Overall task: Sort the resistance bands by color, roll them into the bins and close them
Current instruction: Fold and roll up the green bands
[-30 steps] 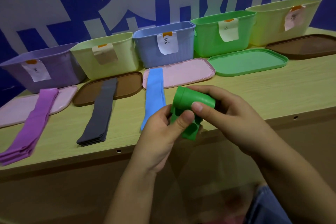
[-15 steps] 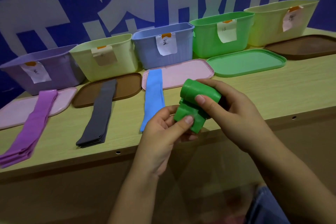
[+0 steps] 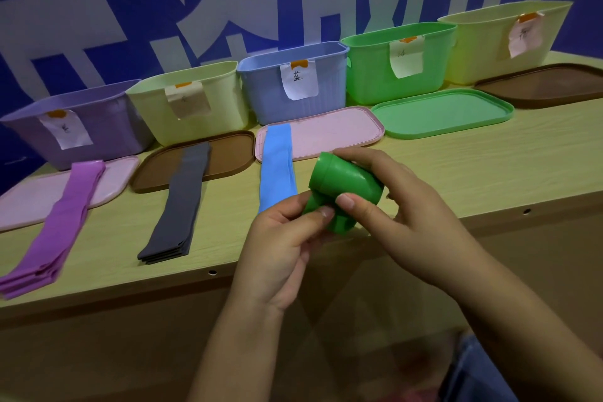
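Both my left hand [image 3: 287, 238] and right hand [image 3: 401, 206] pinch the nearly rolled green band [image 3: 342, 186] at mid-frame; purple [image 3: 55, 232], grey [image 3: 179, 206] and blue [image 3: 277, 166] bands lie unrolled, bins open.

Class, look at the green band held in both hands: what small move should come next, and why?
Probably wind the last bit. The right hand grips the rolled green band, while the left hand pinches a short loose tail below it. Once that is tucked in, the roll can go into the open green bin.
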Demonstrator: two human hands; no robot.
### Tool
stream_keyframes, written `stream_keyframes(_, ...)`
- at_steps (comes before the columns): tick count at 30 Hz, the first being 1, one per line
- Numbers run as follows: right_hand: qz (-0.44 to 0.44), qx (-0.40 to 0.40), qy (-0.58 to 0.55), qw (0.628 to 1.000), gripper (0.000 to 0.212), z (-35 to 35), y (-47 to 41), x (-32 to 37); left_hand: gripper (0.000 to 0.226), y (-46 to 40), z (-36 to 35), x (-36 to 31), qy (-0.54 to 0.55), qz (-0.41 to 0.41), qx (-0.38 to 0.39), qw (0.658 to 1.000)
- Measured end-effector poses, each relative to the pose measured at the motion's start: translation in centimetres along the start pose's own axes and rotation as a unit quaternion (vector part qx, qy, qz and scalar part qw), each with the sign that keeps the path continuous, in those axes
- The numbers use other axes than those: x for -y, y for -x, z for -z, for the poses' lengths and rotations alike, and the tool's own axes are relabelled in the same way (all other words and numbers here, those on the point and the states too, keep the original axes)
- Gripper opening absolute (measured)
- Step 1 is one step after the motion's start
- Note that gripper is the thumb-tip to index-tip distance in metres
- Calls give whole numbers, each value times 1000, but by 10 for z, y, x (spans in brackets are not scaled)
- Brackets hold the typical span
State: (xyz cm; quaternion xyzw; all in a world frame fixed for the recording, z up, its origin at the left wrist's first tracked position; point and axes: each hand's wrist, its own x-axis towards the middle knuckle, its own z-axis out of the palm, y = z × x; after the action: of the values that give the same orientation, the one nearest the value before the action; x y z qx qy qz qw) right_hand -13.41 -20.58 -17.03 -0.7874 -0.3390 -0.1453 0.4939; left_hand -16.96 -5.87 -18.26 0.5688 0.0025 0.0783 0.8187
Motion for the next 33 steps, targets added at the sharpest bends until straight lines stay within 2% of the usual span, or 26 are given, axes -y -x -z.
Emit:
stream_keyframes(7,43,0,-27,999,39,-7,-1,-7,22,0,5,-5,27,16,-2,1000)
stream_keyframes(9,58,1,-15,998,39,-12,0,-12,21,-1,7,-5,84,32,12,996)
stream_keyframes(12,88,-6,4,996,42,-16,0,-17,43,-1,10,-6,153,31,28,987)
stream_keyframes(15,94,19,-60,994,42,-16,-2,-18,39,0,8,-5,83,2,10,997)
stream_keyframes(19,49,65,-178,981,46,-11,-4,-16,44,0,7,-5,10,-26,-15,999)
stream_keyframes(21,64,46,-149,986,46,-10,-4,-14,55,0,6,-6,-30,-42,-9,999)
stream_keyframes(24,96,18,-60,993,50,-14,-6,-15,46,-1,4,-5,-65,-62,-21,996)
stream_keyframes(26,71,44,-89,992,49,-13,-5,-16,45,0,3,-4,-68,-64,-24,995)
stream_keyframes(27,36,70,-150,986,47,-10,-4,-15,47,0,3,-3,-71,-68,-24,995)
stream_keyframes(28,-9,88,-229,969,46,-6,-4,-12,50,1,4,-3,-77,-76,-24,994)
stream_keyframes(30,-94,54,-349,931,40,-1,-3,-8,55,1,5,-4,-103,-96,-28,990)
stream_keyframes(31,-120,17,-353,928,35,-2,-3,-8,55,1,5,-4,-118,-104,-26,987)
stream_keyframes(33,-149,-30,-258,954,33,-7,-5,-6,54,2,4,-4,-141,-113,-13,983)
